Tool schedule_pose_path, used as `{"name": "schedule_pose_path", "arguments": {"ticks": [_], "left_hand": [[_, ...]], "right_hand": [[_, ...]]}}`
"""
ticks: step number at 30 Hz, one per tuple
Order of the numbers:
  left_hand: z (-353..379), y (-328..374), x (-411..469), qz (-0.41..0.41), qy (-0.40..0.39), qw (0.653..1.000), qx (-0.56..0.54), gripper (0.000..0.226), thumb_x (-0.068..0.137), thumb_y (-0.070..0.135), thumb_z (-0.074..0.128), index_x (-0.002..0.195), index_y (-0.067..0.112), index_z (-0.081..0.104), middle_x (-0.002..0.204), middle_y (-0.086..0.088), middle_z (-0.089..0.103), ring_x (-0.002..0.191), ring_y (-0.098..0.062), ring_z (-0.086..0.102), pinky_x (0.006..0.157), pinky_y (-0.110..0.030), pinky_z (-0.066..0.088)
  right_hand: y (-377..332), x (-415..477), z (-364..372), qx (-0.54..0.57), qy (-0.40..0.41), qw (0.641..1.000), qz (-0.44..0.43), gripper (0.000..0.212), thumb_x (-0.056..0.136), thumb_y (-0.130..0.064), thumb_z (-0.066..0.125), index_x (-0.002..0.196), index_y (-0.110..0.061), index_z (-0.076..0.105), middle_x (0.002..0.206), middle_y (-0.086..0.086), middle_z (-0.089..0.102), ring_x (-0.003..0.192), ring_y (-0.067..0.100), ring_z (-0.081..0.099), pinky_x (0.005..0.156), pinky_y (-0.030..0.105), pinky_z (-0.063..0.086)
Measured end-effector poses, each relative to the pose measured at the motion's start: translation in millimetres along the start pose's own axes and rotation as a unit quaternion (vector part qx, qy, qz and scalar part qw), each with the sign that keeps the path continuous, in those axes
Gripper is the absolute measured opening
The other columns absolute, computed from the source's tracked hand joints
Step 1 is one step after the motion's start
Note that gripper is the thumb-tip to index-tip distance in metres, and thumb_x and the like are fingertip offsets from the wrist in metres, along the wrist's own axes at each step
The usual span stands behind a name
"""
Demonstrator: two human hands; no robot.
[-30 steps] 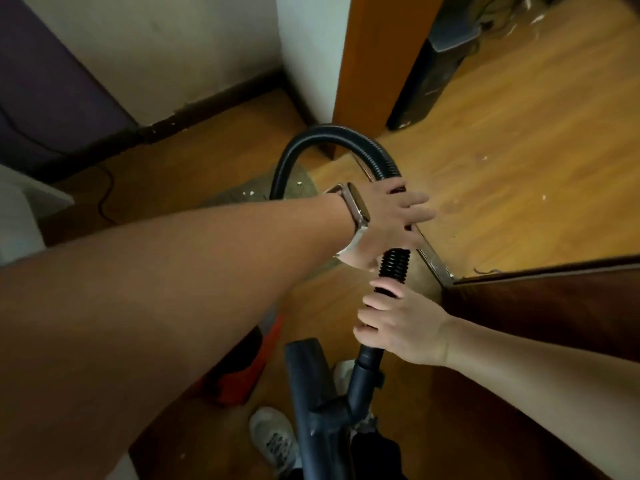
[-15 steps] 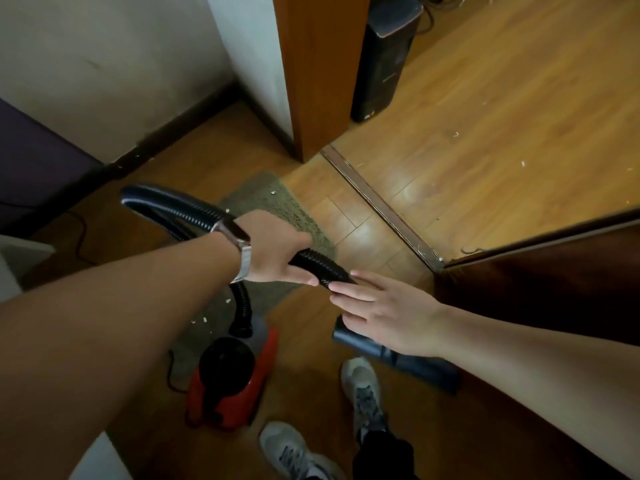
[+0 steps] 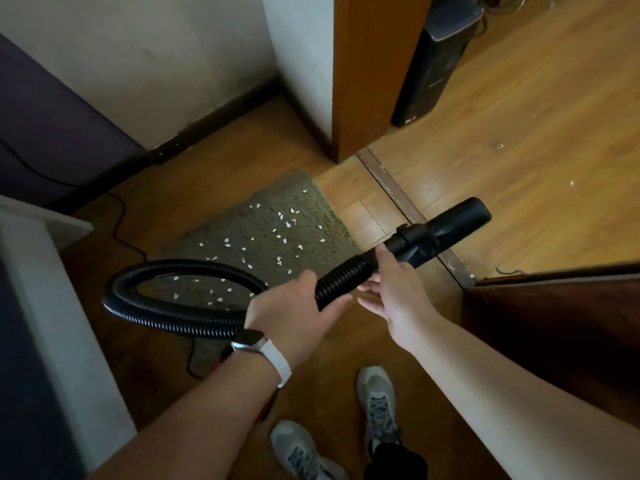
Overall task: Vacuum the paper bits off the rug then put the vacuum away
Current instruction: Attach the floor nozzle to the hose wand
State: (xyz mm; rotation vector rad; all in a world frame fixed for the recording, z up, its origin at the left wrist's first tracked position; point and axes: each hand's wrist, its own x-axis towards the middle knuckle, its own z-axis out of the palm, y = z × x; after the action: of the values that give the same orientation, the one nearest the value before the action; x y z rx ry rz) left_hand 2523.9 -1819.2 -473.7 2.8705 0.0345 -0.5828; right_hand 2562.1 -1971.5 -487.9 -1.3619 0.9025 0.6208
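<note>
A grey-green rug (image 3: pixel 304 195) lies on the wooden floor, strewn with several white paper bits (image 3: pixel 282 233). The black ribbed vacuum hose (image 3: pixel 173 268) loops over the rug's near edge. My left hand (image 3: pixel 294 310), with a watch on the wrist, is closed around the hose. My right hand (image 3: pixel 391 285) cups the hose's end just behind the black nozzle (image 3: pixel 446 230), thumb on top and fingers loosely underneath. The nozzle is held in the air, pointing right over the door threshold. Only a red sliver of the vacuum body (image 3: pixel 266 407) shows under my left forearm.
A dark wooden door (image 3: pixel 554 334) stands open at the right, beside the metal threshold strip (image 3: pixel 408 209). An orange door frame (image 3: pixel 360 74) and a black tower (image 3: pixel 436 60) are ahead. White furniture (image 3: pixel 41 306) is at the left, with a black cable (image 3: pixel 117 220) nearby. My shoes (image 3: pixel 377 403) are below.
The camera view lifted off the vacuum body onto the rug. The nozzle rose from the floor into the air, and my right hand slid up the hose to its end.
</note>
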Motion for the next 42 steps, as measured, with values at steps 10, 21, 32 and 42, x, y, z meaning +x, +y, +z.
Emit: {"name": "schedule_pose_path", "arguments": {"ticks": [10, 21, 32, 42], "left_hand": [[31, 17, -42, 0.078, -0.118, 0.987, -0.075, 0.034, 0.090, 0.063, 0.044, 0.099, 0.031, 0.037, 0.082, 0.012, 0.053, 0.065, -0.012, 0.053, 0.054, -0.030, 0.045], [72, -6, -87, 0.090, -0.396, 0.911, -0.076, 0.060, 0.075, 0.086, 0.040, 0.096, 0.030, 0.048, 0.092, 0.009, 0.057, 0.092, -0.018, 0.061, 0.077, -0.037, 0.044], [154, 61, -81, 0.022, -0.355, 0.920, -0.162, 0.100, 0.056, 0.095, 0.019, 0.117, 0.022, 0.050, 0.117, 0.000, 0.059, 0.107, -0.023, 0.057, 0.088, -0.039, 0.042], [90, 1, -29, -0.096, -0.202, 0.919, -0.326, 0.056, 0.089, 0.060, 0.054, 0.138, 0.036, 0.041, 0.133, 0.015, 0.046, 0.121, -0.008, 0.046, 0.097, -0.030, 0.043]], "right_hand": [[10, 20, -9, 0.055, 0.033, 0.990, 0.127, 0.033, 0.091, -0.012, 0.061, 0.120, -0.013, 0.046, 0.087, 0.013, 0.056, 0.066, 0.022, 0.058, 0.058, 0.035, 0.055], [11, 45, -48, -0.259, -0.009, 0.963, 0.071, 0.026, 0.091, -0.011, 0.058, 0.116, -0.015, 0.052, 0.085, 0.013, 0.053, 0.074, 0.027, 0.054, 0.069, 0.042, 0.051], [-6, 64, -59, -0.500, -0.036, 0.852, -0.149, 0.015, 0.093, -0.033, 0.063, 0.096, -0.023, 0.053, 0.077, 0.009, 0.063, 0.064, 0.023, 0.064, 0.059, 0.036, 0.057], [-22, 57, -52, -0.657, -0.052, 0.689, -0.302, 0.031, 0.098, -0.029, 0.055, 0.126, -0.028, 0.042, 0.076, -0.009, 0.055, 0.055, 0.002, 0.054, 0.041, 0.011, 0.032]]}}
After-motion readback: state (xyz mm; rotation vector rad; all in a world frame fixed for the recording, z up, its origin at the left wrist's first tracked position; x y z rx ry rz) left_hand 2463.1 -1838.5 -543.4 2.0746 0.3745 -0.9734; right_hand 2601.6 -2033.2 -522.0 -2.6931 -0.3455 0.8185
